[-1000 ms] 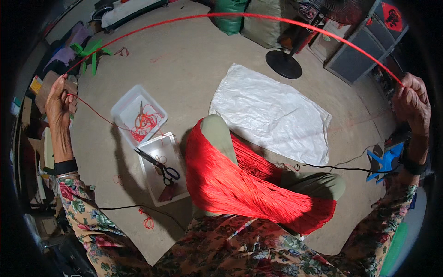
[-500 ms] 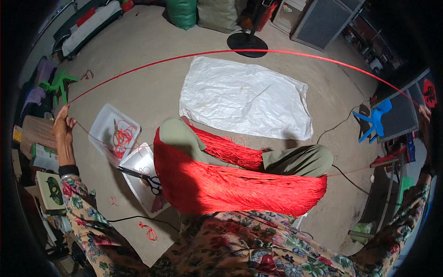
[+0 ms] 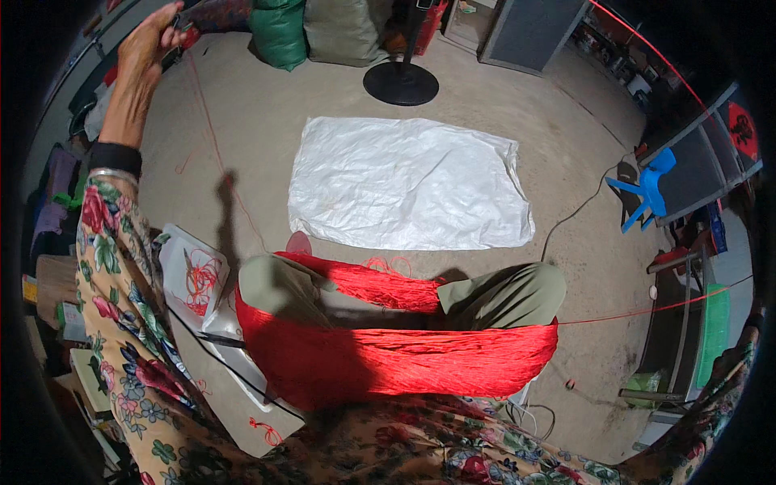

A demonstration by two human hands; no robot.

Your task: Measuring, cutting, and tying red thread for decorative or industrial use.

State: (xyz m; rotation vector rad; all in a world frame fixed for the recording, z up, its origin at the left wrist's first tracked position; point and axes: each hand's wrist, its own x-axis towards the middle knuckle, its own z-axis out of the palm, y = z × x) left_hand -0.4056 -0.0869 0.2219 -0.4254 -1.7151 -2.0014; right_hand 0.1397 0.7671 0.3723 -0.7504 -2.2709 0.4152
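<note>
My left hand (image 3: 152, 42) is raised high at the far left, its fingers pinched on a thin red string (image 3: 212, 137) that hangs down toward my lap. A thick skein of red string (image 3: 396, 360) is looped around both my knees (image 3: 501, 295). From the skein's right end a single strand (image 3: 655, 309) runs taut to the right rim, and another red strand (image 3: 647, 50) arcs along the upper right. Only my right arm's floral sleeve (image 3: 715, 392) shows; the hand itself is past the rim.
A white woven sack (image 3: 404, 182) lies flat on the concrete floor ahead. Clear plastic trays (image 3: 179, 257) with red string scraps sit by my left knee. A black round stand base (image 3: 400, 81), green sacks (image 3: 279, 32) and a small blue chair (image 3: 647, 190) stand around.
My left hand has swung from low at the left side up and forward with the string. My right hand has gone out of the picture, and the view has tilted.
</note>
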